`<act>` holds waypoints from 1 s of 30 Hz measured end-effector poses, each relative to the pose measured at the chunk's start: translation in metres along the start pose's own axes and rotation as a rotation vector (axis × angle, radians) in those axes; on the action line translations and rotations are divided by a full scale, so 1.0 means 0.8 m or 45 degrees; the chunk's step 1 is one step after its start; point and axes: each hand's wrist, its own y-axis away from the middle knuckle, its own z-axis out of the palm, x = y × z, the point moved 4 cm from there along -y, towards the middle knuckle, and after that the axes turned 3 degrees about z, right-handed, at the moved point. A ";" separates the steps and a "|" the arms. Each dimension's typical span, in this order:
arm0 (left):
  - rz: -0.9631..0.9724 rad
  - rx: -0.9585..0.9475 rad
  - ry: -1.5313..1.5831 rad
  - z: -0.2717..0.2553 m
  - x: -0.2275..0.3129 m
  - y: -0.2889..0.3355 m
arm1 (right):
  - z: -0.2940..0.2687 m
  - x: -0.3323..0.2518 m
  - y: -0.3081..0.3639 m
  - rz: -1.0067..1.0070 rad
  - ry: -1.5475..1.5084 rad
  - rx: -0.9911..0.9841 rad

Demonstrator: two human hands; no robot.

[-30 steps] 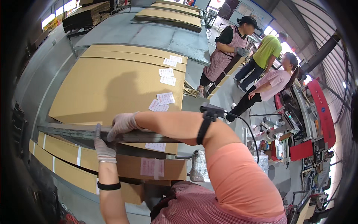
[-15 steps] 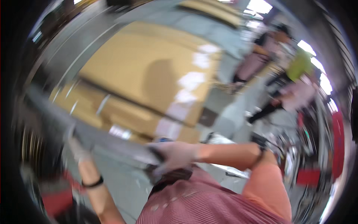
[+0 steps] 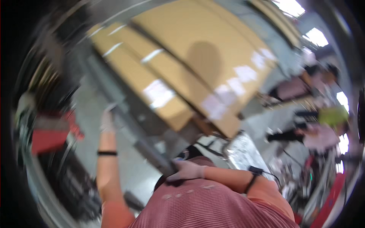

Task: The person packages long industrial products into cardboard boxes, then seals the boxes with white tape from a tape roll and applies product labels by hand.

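Observation:
A long grey bar (image 3: 131,129) runs slantwise from the far left down to my waist. My right hand (image 3: 187,170), in a pale glove, is closed round its near end, close against my striped red shirt. With the arm stretched out, my gloved left hand (image 3: 108,121) is at the bar's near side farther along, its fingers blurred but seeming to grip the edge. Just beyond the bar lie flat brown cardboard boxes (image 3: 178,85), with white sheets (image 3: 159,93) and pale strips on top.
A silvery wrapped slab (image 3: 245,152) is right of my right forearm. Several people (image 3: 319,133) are at the right. Red equipment (image 3: 51,133) stands at the left, with a red rail (image 3: 329,201) at lower right. More cardboard (image 3: 275,21) lies at the far right.
The view has swung, so the cardboard boxes and people appear shifted. My right hand is lower, nearer my waist, with the bar's end; my left hand appears farther forward and nearer the middle.

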 end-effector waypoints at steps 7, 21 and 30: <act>0.014 -0.026 -0.100 -0.010 -0.042 -0.099 | -0.002 0.042 -0.019 0.087 -0.143 0.281; 0.135 -0.065 -0.458 -0.031 -0.093 -0.217 | -0.018 0.096 -0.118 0.096 -1.297 0.371; 0.220 -0.185 0.339 -0.164 -0.065 -0.372 | -0.032 0.176 -0.046 0.043 -1.244 0.489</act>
